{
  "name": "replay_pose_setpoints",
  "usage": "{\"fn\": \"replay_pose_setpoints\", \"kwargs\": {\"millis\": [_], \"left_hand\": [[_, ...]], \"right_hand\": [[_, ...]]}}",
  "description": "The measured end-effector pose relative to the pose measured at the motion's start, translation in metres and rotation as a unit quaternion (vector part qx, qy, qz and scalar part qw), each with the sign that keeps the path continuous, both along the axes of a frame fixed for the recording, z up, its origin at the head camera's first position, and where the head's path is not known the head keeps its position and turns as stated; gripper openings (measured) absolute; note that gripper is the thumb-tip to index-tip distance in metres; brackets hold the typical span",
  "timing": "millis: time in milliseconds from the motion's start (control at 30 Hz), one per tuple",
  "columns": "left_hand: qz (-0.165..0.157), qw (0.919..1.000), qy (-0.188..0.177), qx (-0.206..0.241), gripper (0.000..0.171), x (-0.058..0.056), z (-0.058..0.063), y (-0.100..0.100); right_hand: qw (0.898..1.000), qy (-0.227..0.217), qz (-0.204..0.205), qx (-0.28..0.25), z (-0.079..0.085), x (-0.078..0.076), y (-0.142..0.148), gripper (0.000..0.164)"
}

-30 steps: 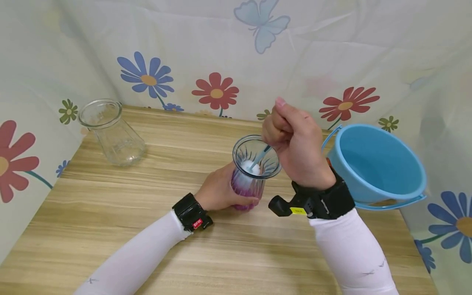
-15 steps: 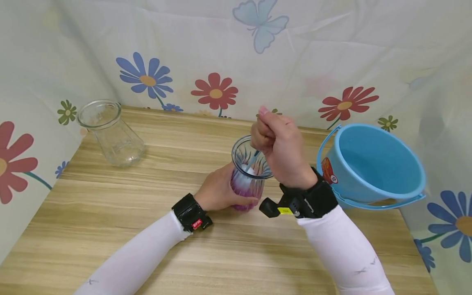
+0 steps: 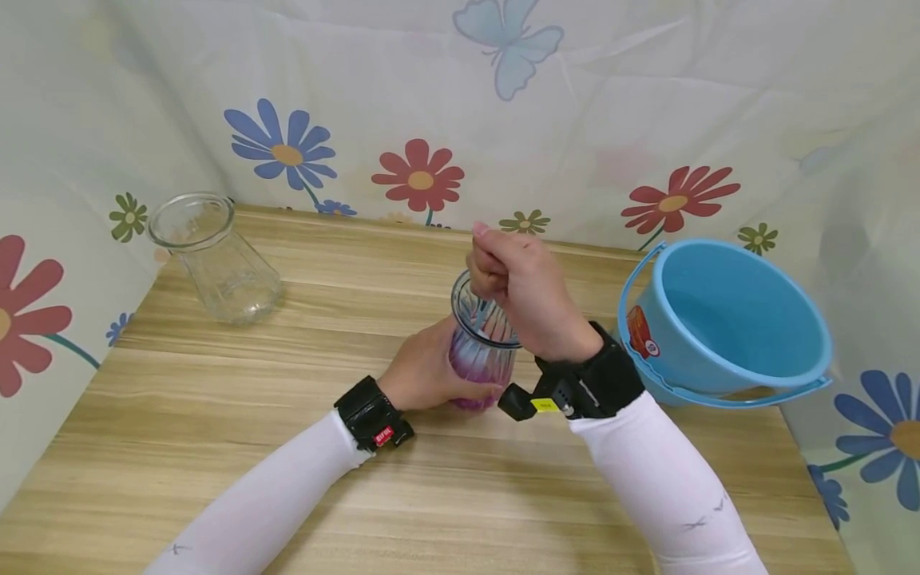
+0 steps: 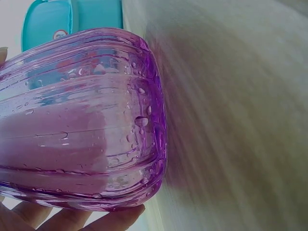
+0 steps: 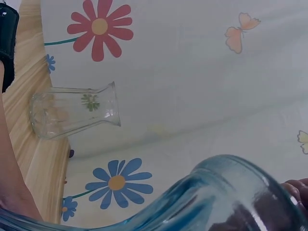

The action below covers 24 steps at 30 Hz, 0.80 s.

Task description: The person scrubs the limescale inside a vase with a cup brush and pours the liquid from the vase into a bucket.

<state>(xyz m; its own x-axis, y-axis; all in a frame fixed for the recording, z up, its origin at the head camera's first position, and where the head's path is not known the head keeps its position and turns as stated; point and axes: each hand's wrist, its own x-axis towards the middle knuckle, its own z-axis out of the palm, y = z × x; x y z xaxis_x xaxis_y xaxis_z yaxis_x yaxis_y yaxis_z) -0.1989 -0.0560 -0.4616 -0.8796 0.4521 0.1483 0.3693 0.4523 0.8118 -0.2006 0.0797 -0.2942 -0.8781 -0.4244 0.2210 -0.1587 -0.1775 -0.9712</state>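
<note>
My left hand [image 3: 429, 369] grips the lower part of a ribbed glass vase [image 3: 483, 367], blue at the rim and purple at the base. In the left wrist view its purple base is right at the tabletop, with water drops on the glass. My right hand [image 3: 532, 294] is curled in a fist over the vase's mouth, gripping the thin blue handle of a bottle brush. The brush's pale, thick head [image 4: 53, 149] shows through the glass, down inside the vase. Most of the handle is hidden behind the right hand.
A clear glass vase [image 3: 233, 279] stands at the back left of the wooden table [image 3: 302, 479]. To the right is a light blue bucket [image 3: 676, 343] with its handle lowered to the near side. Behind the table hangs a flower-print curtain [image 3: 575, 144].
My right hand has moved left and slightly down over the vase's mouth, and the brush head has sunk deeper inside. The left hand and vase have stayed put.
</note>
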Motion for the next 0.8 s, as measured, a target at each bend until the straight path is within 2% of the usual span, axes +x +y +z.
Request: {"fn": "replay_pose_setpoints", "kwargs": {"millis": [133, 300, 567, 800], "left_hand": [[-0.001, 1.0000, -0.004, 0.002, 0.088, 0.000, 0.000, 0.000], [0.001, 1.0000, -0.005, -0.002, 0.088, 0.000, 0.000, 0.000], [0.003, 1.0000, -0.002, -0.007, 0.088, 0.000, 0.000, 0.000], [0.009, 0.9999, -0.001, -0.015, 0.093, 0.000, 0.000, 0.000]], "right_hand": [[0.999, -0.010, 0.024, 0.022, -0.001, -0.001, -0.001, 0.049], [0.999, -0.004, 0.028, 0.031, -0.001, -0.001, 0.000, 0.049], [1.000, 0.014, 0.003, 0.027, 0.001, 0.001, 0.002, 0.050], [0.999, 0.029, -0.016, 0.003, 0.011, 0.002, 0.007, 0.048]]}}
